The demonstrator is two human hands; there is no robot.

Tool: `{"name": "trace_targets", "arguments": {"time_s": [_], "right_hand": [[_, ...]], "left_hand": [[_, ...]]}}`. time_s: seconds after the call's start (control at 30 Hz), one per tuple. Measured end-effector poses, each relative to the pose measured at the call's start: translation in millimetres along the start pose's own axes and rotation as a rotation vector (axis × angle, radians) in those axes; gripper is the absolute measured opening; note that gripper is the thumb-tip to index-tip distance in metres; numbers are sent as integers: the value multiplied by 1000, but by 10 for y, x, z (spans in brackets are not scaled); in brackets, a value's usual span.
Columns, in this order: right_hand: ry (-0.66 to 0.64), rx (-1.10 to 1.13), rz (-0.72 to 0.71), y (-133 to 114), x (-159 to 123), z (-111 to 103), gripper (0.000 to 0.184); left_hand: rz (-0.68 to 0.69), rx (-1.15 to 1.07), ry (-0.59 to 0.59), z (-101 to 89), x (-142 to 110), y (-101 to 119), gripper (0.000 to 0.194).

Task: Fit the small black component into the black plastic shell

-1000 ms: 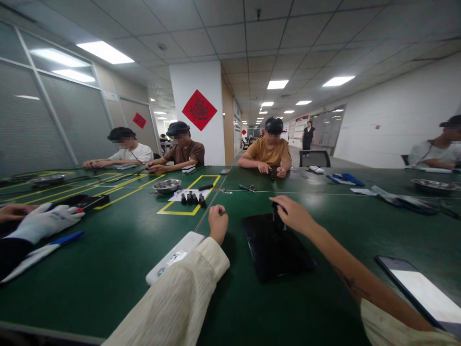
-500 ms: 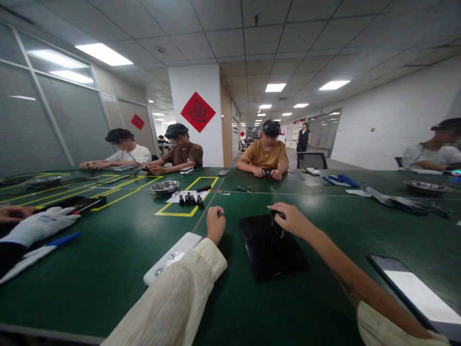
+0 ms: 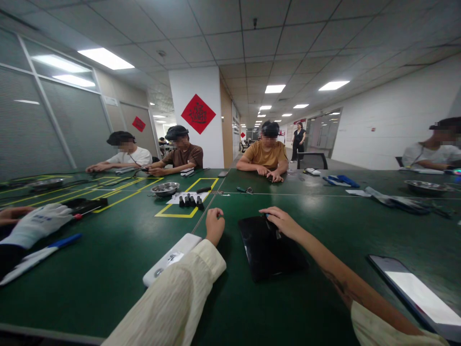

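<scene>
A flat black panel (image 3: 266, 259) with a glossy surface lies on the green table in front of me. My right hand (image 3: 284, 223) is over its far part, with its fingers across a black upright piece (image 3: 276, 231) that stands low on the panel. The thumb is mostly hidden behind that piece. To the panel's left, my left hand (image 3: 215, 227) rests on the table, its fingers curled in a loose fist with nothing visible in them. Beside my left sleeve lies a white oblong case (image 3: 173, 259) with a paper label.
A phone (image 3: 414, 288) with a lit screen lies at the right. Several short black cylinders (image 3: 190, 201) stand beside a metal bowl (image 3: 164, 189). Pliers (image 3: 245, 190) lie beyond the panel. At the left, a co-worker's gloved hand (image 3: 39, 223) is near a blue-and-white tool (image 3: 41, 257).
The black piece under my right hand has tipped lower toward the panel. My right hand has moved slightly left and its fingers have straightened over the piece. My left hand is nearly still.
</scene>
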State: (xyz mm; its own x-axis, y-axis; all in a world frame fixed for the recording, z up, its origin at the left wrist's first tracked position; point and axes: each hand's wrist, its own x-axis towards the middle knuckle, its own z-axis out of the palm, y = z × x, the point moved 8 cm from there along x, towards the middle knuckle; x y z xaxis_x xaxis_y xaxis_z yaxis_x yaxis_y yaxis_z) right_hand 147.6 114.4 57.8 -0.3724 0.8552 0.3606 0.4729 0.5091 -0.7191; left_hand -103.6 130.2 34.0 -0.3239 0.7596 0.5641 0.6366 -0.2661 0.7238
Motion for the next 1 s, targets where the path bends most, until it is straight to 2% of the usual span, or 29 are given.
{"name": "trace_targets", "arguments": {"time_s": [0.13, 0.33, 0.6, 0.77, 1.0], "right_hand": [[28, 115, 41, 75, 7, -3, 30], [122, 111, -33, 43, 8, -32, 26], [200, 377, 128, 228, -51, -10, 27], [244, 477, 203, 283, -79, 11, 31], [287, 538, 130, 282, -65, -23, 33]], "left_hand": [[15, -5, -29, 29, -11, 6, 22], [99, 8, -79, 65, -36, 119, 24], [106, 6, -62, 21, -27, 176, 22], [166, -18, -30, -24, -37, 265, 22], [191, 5, -40, -36, -54, 320, 27]]}}
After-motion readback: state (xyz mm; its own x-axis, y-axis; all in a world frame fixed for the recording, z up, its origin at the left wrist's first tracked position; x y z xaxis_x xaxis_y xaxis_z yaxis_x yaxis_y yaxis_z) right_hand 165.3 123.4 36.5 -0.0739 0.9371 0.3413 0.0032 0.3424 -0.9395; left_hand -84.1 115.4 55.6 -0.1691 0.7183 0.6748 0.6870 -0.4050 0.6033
